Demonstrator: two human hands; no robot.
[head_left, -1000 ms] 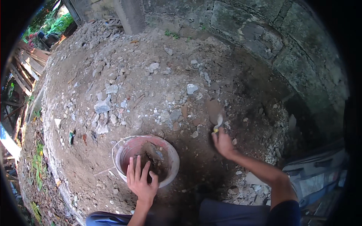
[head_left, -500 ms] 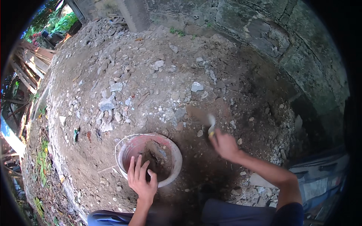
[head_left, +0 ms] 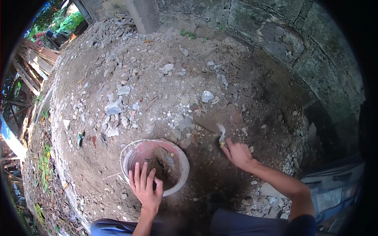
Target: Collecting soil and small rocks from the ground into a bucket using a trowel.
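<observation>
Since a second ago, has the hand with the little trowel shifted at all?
Cannot tell for sure. The right hand holding the trowel sits at much the same spot beside the red bucket; the small shift in the picture looks like head movement, since the ground moved too.

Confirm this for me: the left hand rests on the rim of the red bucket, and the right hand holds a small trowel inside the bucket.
Not quite. The left hand does rest on the rim of the red bucket, but the right hand holds the small trowel outside the bucket, its blade against the dirt mound to the bucket's right. The head view shows it.
</observation>
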